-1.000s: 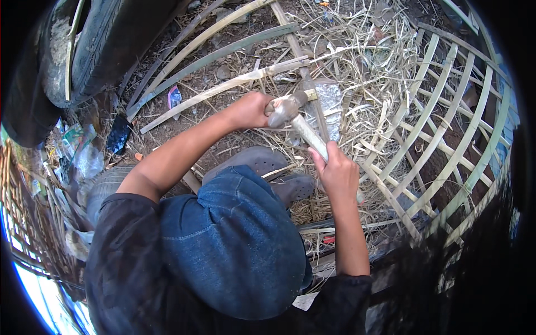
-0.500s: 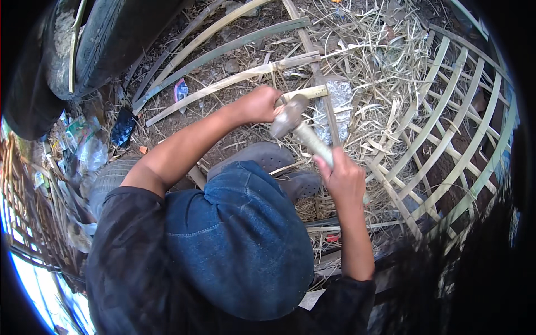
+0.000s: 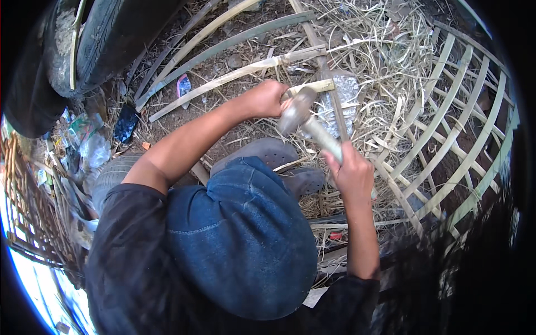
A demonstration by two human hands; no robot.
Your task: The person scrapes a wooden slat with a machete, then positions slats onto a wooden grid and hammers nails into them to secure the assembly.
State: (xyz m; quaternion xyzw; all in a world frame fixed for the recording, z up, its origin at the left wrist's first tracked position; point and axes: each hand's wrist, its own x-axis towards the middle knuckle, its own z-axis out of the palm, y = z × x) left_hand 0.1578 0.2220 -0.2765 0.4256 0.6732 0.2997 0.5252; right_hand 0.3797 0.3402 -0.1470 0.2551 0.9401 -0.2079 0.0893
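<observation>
My right hand [image 3: 354,170] is wrapped round the pale handle of a hammer [image 3: 319,134]. The hammer's head is smeared by motion and hangs just right of my left hand [image 3: 268,99]. That hand is closed on a short bamboo slat [image 3: 320,86], partly hidden behind the hammer head. The slat's free end lies across a long narrow wooden strip [image 3: 338,114], over a flat grey stone [image 3: 347,92]. Farther off, a pale bamboo slat [image 3: 251,68] and a greenish slat [image 3: 234,46] meet the same strip.
A woven bamboo lattice [image 3: 446,139] stands at the right, beside scattered shavings [image 3: 385,72]. Large tyres [image 3: 106,39] fill the far left, above plastic litter [image 3: 92,139]. My shoes [image 3: 268,152] and blue-clad knee [image 3: 240,240] are close by.
The view has shifted slightly. My right hand has moved a little to the right with the hammer. My left hand keeps its hold on the slat.
</observation>
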